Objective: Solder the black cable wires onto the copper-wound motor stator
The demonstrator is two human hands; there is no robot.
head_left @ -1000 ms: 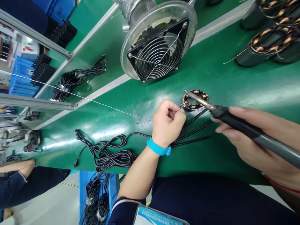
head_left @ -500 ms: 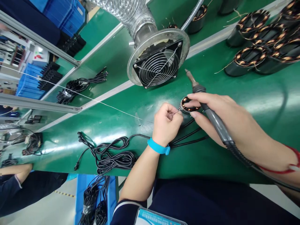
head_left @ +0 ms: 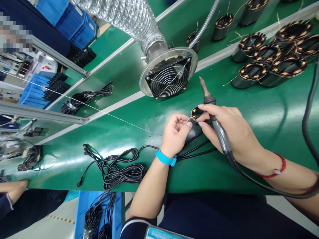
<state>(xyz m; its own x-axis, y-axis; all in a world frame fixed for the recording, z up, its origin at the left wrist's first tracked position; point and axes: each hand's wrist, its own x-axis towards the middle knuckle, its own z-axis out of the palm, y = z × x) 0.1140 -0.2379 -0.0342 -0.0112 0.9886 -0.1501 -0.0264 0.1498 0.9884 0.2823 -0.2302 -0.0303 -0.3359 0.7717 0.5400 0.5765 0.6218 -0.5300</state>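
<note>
My left hand (head_left: 175, 134), with a blue wrist strap (head_left: 165, 157), is closed in a pinch on a thin solder wire (head_left: 109, 115) that runs off to the upper left. My right hand (head_left: 229, 132) grips a soldering iron (head_left: 211, 108) with its tip pointing up and away. The fingertips of that hand also touch a small copper-wound stator (head_left: 195, 113) lying on the green bench (head_left: 261, 109). Both hands meet at the stator, which they mostly hide. Black leads (head_left: 199, 147) run from it under my left wrist.
A fume extraction fan (head_left: 169, 79) on a flexible duct stands just behind the stator. Several larger wound stators (head_left: 264, 63) sit at the back right. Coiled black cables (head_left: 119, 167) lie at the front left, more on the far belt. Another person's arm (head_left: 10, 196) shows at the lower left.
My right hand has swung the soldering iron off the stator so its tip points upward, and its fingers have come down onto the stator. My left hand stays in place, pinching the wire.
</note>
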